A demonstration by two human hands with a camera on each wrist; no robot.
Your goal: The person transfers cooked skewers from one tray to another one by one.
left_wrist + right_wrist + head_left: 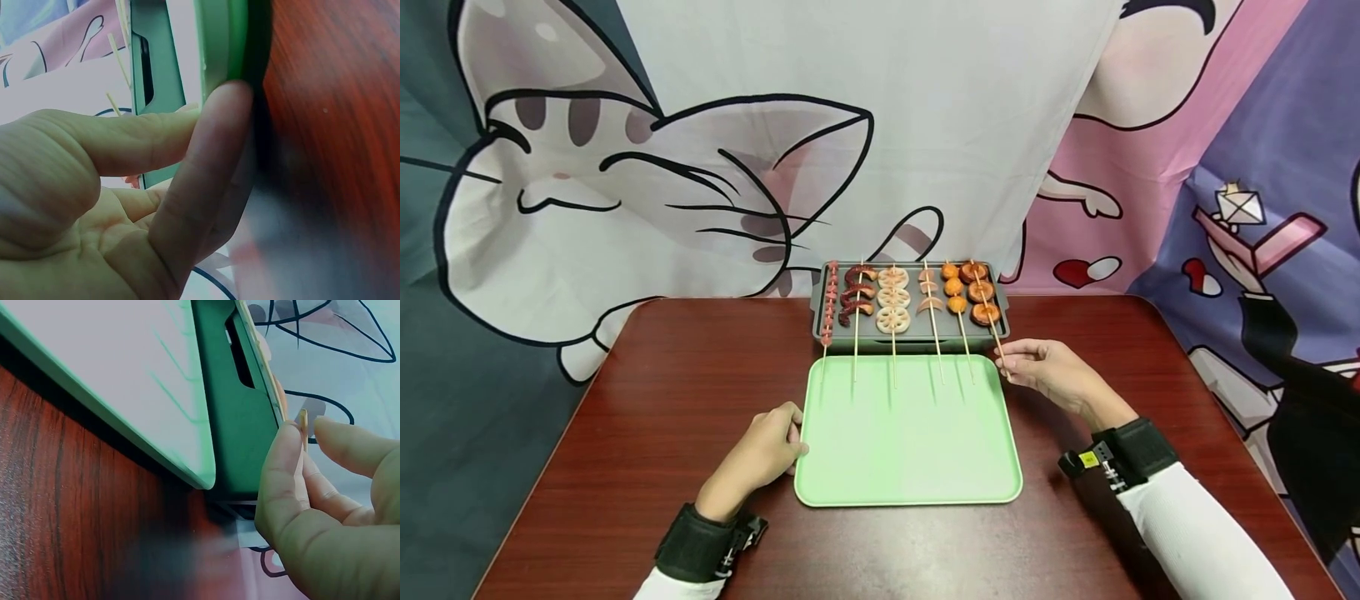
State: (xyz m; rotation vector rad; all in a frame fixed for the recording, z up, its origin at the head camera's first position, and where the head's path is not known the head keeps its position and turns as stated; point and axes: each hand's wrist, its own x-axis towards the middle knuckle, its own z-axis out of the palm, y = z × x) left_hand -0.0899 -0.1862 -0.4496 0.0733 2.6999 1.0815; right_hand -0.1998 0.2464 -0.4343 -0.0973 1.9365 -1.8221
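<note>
Nearest in the head view are two black wrist bands on white sleeves. From there the left hand [765, 450] rests at 9 o'clock of the green tray [910, 483], fingers loosely curled against its rim. At 2 o'clock of the tray the right hand [1047, 371] pinches the near end of the rightmost skewer [987, 312], whose long axis runs from the hand away to 11 o'clock, its food end lying on the grey grill pan [820, 321] just beyond the tray. Five other skewers lie beside it.

Left wrist view: one fingertip [215, 125] presses the tray's green edge [219, 44].

Right wrist view: thumb and forefinger [281, 469] grip the skewer's blunt stick end [304, 422] beside the pan's wall [240, 437].

No writing is legible.
</note>
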